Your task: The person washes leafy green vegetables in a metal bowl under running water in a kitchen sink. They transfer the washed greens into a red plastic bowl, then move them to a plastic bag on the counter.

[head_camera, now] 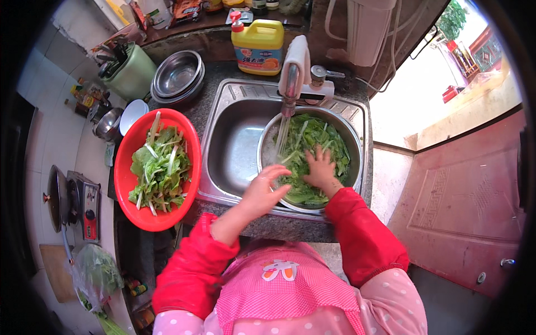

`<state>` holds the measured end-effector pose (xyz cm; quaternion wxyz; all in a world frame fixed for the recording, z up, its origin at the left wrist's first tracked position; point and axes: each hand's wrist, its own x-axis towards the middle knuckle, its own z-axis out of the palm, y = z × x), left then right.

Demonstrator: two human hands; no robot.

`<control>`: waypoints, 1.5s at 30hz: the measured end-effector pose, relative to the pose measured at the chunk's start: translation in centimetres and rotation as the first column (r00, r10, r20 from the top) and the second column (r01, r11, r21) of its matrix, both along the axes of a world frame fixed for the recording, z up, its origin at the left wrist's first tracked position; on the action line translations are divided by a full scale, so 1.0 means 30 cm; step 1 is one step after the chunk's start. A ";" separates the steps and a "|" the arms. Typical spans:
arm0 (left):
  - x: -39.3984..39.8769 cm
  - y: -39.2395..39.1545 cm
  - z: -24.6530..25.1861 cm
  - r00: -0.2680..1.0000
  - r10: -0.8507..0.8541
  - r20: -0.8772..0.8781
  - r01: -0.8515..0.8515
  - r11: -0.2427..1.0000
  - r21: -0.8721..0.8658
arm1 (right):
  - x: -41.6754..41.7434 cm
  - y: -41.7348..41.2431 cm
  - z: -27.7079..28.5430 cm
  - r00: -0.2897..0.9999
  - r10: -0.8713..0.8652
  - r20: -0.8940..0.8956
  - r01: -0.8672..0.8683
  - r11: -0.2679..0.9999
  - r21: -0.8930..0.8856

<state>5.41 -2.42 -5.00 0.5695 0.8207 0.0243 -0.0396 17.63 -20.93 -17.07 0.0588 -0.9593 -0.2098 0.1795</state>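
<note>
Green leafy vegetables [310, 134] fill a round metal basin [356, 144] standing in the right part of the sink. Water runs into the basin from the faucet [292, 79], which has a white cloth [300, 54] draped over it. My right hand [321, 171] lies on the leaves, fingers spread, gripping nothing that I can see. At the basin's near left rim, my left hand [266, 188] hovers with thumb and fingers apart and nothing between them. Left of the sink, a red plastic basin [121, 180] holds more cut greens with pale stems [161, 167].
A stainless steel sink [234, 138] is set in a dark stone counter. Behind it stand a yellow detergent jug [257, 48] and stacked metal bowls [178, 75]. A green knife holder [134, 71], a gas stove [86, 205] and bagged vegetables [98, 268] are at left. A reddish door [460, 201] stands right.
</note>
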 end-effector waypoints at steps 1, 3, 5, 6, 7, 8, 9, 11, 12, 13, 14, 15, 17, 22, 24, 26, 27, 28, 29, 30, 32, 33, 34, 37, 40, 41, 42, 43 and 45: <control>0.023 -0.042 -0.078 0.997 0.012 -0.071 -0.021 0.990 -0.141 | -0.011 0.034 0.009 0.990 0.051 -0.133 -0.054 0.998 -0.022; 0.051 -0.091 -0.186 0.956 0.049 -0.291 -0.151 0.928 -0.340 | -0.022 0.040 0.070 0.952 0.229 -0.205 -0.232 0.973 0.007; 0.065 -0.130 -0.214 0.882 0.088 -0.463 -0.307 0.854 -0.421 | 0.056 -0.033 0.139 0.881 0.390 -0.267 -0.347 0.918 0.193; 0.077 -0.144 -0.212 0.841 0.137 -0.523 -0.391 0.823 -0.413 | 0.093 -0.056 0.211 0.902 0.384 -0.197 -0.349 0.917 0.191; 0.088 -0.154 -0.213 0.793 0.188 -0.580 -0.475 0.786 -0.396 | 0.134 -0.064 0.307 0.938 0.326 -0.122 -0.301 0.935 0.188; 0.096 -0.166 -0.222 0.776 0.189 -0.602 -0.502 0.763 -0.408 | 0.171 -0.089 0.372 0.969 0.230 0.095 -0.248 0.912 0.327; 0.106 -0.180 -0.229 0.768 0.203 -0.608 -0.516 0.758 -0.399 | 0.237 -0.106 0.413 0.947 0.189 0.260 -0.292 0.843 0.452; 0.119 -0.215 -0.245 0.746 0.230 -0.625 -0.549 0.744 -0.382 | 0.329 -0.088 0.571 0.868 0.052 0.493 -0.330 0.803 0.496; 0.121 -0.234 -0.286 0.745 0.319 -0.585 -0.578 0.746 -0.330 | 0.404 -0.071 0.586 0.774 -0.031 0.632 -0.359 0.801 0.479; 0.125 -0.245 -0.291 0.720 0.354 -0.597 -0.609 0.735 -0.299 | 0.442 -0.050 0.628 0.699 -0.069 0.712 -0.368 0.818 0.441; 0.129 -0.258 -0.294 0.696 0.384 -0.606 -0.633 0.727 -0.267 | 0.508 -0.047 0.617 0.655 -0.070 0.752 -0.357 0.849 0.390; 0.129 -0.268 -0.295 0.668 0.417 -0.616 -0.660 0.715 -0.232 | 0.546 -0.039 0.603 0.699 -0.052 0.713 -0.289 0.892 0.349; 0.122 -0.284 -0.293 0.639 0.467 -0.611 -0.705 0.674 -0.221 | 0.592 -0.009 0.584 0.777 -0.027 0.629 -0.169 0.953 0.251; 0.116 -0.296 -0.289 0.615 0.539 -0.576 -0.730 0.666 -0.156 | 0.576 -0.005 0.512 0.824 0.033 0.565 -0.168 0.968 0.189; 0.130 -0.297 -0.289 0.616 0.541 -0.573 -0.729 0.666 -0.155 | 0.563 -0.020 0.494 0.820 0.039 0.572 -0.184 0.963 0.198; 0.159 -0.299 -0.301 0.552 0.510 -0.659 -0.797 0.554 -0.239 | 0.559 -0.021 0.499 0.852 0.051 0.521 -0.174 0.966 0.189; 0.173 -0.300 -0.311 0.521 0.487 -0.701 -0.827 0.491 -0.274 | 0.553 -0.009 0.528 0.884 0.060 0.463 -0.157 0.972 0.174; 0.188 -0.296 -0.333 0.497 0.478 -0.724 -0.840 0.476 -0.262 | 0.549 -0.005 0.542 0.913 0.067 0.403 -0.142 0.977 0.158; 0.204 -0.289 -0.363 0.472 0.468 -0.747 -0.852 0.460 -0.250 | 0.533 -0.015 0.534 0.925 0.097 0.368 -0.196 0.950 0.242; 0.217 -0.285 -0.385 0.452 0.453 -0.768 -0.860 0.448 -0.243 | 0.501 -0.033 0.527 0.932 0.127 0.338 -0.242 0.915 0.322; 0.212 -0.286 -0.413 0.507 0.492 -0.707 -0.834 0.487 -0.260 | 0.463 -0.070 0.462 0.948 0.113 0.296 -0.271 0.775 0.571; 0.209 -0.294 -0.419 0.539 0.502 -0.676 -0.814 0.518 -0.265 | 0.447 -0.113 0.400 0.987 0.074 0.142 -0.142 0.816 0.561; 0.207 -0.302 -0.392 0.543 0.503 -0.672 -0.806 0.535 -0.251 | 0.437 -0.146 0.325 0.999 0.033 -0.012 -0.022 0.844 0.536; 0.211 -0.293 -0.336 0.507 0.483 -0.714 -0.825 0.510 -0.241 | 0.364 -0.172 0.087 0.987 -0.061 -0.148 0.107 0.939 0.326; 0.314 -0.259 -0.360 0.481 0.365 -0.797 -0.865 0.347 -0.363 | 0.284 -0.081 -0.139 0.957 -0.267 -0.115 0.289 0.831 0.476; 0.341 -0.229 -0.431 0.584 0.233 -0.778 -0.802 0.316 -0.507 | 0.273 -0.051 -0.151 0.944 -0.272 -0.189 0.329 0.828 0.454; 0.367 -0.171 -0.562 0.680 0.114 -0.724 -0.725 0.255 -0.640 | 0.247 -0.005 -0.110 0.807 -0.203 -0.555 0.552 0.596 0.583; 0.389 -0.140 -0.637 0.765 -0.007 -0.644 -0.633 0.177 -0.753 | 0.212 0.019 -0.069 0.575 -0.013 -0.818 0.774 0.331 0.539; 0.414 -0.160 -0.606 0.709 0.058 -0.702 -0.688 0.270 -0.673 | 0.166 0.019 -0.071 0.534 0.003 -0.845 0.803 0.311 0.508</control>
